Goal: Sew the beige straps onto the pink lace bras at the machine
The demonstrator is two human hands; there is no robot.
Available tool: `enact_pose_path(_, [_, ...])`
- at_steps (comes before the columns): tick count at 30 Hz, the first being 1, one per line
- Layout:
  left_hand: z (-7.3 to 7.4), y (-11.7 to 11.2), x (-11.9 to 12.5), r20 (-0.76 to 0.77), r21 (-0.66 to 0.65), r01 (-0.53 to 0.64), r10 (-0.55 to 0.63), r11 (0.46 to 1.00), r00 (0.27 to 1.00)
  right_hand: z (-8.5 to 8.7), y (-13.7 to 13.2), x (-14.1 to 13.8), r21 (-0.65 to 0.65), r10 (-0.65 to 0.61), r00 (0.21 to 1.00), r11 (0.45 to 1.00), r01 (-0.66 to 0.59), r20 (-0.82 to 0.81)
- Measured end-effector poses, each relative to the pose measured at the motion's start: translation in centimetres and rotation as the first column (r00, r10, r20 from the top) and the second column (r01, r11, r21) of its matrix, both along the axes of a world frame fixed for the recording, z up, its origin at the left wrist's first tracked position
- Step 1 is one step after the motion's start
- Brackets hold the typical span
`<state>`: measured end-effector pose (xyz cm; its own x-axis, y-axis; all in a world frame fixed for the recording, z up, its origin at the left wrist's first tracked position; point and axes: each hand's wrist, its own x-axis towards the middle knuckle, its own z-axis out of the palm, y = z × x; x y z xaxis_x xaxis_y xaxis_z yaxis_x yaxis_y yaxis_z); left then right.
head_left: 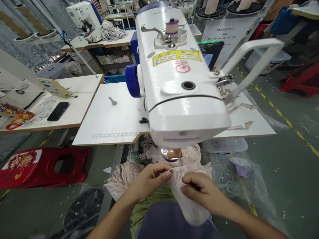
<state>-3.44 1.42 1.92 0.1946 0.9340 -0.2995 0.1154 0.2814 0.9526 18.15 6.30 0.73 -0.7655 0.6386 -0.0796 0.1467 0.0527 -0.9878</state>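
A pale pink fabric piece [193, 209] with a narrow band along its top hangs over my lap, below the head of a white sewing machine [184, 109]. My left hand [156, 177] pinches the band's left end between thumb and fingers. On the right, my right hand [199, 191] has its fingers curled onto the same fabric, just under the band. A bundle of pale pink fabric strips [127, 176] lies left of my left wrist. More pink fabric [191, 153] is bunched beneath the machine head, behind my hands.
A white sewing table [117, 119] extends on both sides of the machine, with a printed ruler and small grey metal piece [113, 101]. Left are a phone [58, 111], red-handled scissors [14, 124] and a red stool [50, 167]. Clear plastic bags [249, 189] lie at right.
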Motion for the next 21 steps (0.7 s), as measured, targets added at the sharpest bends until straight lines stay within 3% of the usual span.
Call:
enact_pose_path(2, [0.2, -1.1, -0.8, 0.045, -0.030, -0.151, 0.153, 0.988, 0.987, 0.0, -1.3, -1.4, -0.209, 0.022, 0.995, 0.977, -0.042, -0.095])
enact_pose_path(5, [0.5, -3.1, -2.7, 0.039, -0.044, -0.386, 0.388, 0.921, 0.921, -1.3, -1.8, -5.0, -0.450, 0.038, 0.966, 0.880, -0.153, -0.254])
enact_pose_path(6, [0.5, -3.7, -3.4, 0.051, -0.050, -0.413, 0.416, 0.909, 0.908, -2.0, -1.7, -6.3, -0.525, 0.019, 0.957, 0.833, -0.175, -0.288])
enact_pose_path(8, [0.3, -4.3, -4.4, 0.063, -0.073, -0.390, 0.395, 0.918, 0.917, -3.6, -1.2, -8.7, -0.710, -0.092, 0.952, 0.687, -0.152, -0.293])
enact_pose_path(10, [-0.5, -4.4, -5.1, -0.038, -0.061, -0.343, 0.341, 0.937, 0.939, -5.2, -0.6, -10.1, -0.848, -0.265, 0.940, 0.528, -0.044, -0.214])
enact_pose_path(11, [-1.0, -4.3, -5.2, -0.124, -0.040, -0.343, 0.336, 0.938, 0.934, -5.9, -0.4, -10.4, -0.871, -0.344, 0.924, 0.491, 0.026, -0.166])
enact_pose_path(12, [-1.8, -4.1, -5.2, -0.215, -0.008, -0.365, 0.355, 0.931, 0.910, -6.6, -0.2, -10.5, -0.858, -0.413, 0.902, 0.503, 0.108, -0.128])
enact_pose_path(14, [-3.4, -3.5, -4.8, -0.344, 0.076, -0.449, 0.446, 0.890, 0.826, -7.8, -0.1, -10.1, -0.724, -0.500, 0.860, 0.629, 0.283, -0.098])
enact_pose_path(16, [-5.2, -2.9, -3.8, -0.351, 0.109, -0.505, 0.508, 0.856, 0.786, -8.6, -0.4, -9.4, -0.477, -0.494, 0.863, 0.786, 0.393, -0.105])
enact_pose_path(18, [-6.8, -2.4, -2.4, -0.300, 0.087, -0.485, 0.487, 0.870, 0.820, -9.1, -0.8, -8.7, -0.172, -0.431, 0.898, 0.895, 0.412, -0.087])
enact_pose_path(19, [-7.5, -2.2, -1.7, -0.262, 0.073, -0.464, 0.466, 0.883, 0.845, -9.3, -1.0, -8.3, -0.020, -0.392, 0.917, 0.920, 0.392, -0.077])
enact_pose_path(21, [-8.3, -1.9, -0.5, -0.192, 0.061, -0.447, 0.450, 0.892, 0.872, -9.5, -1.3, -7.5, 0.240, -0.306, 0.950, 0.919, 0.312, -0.066])
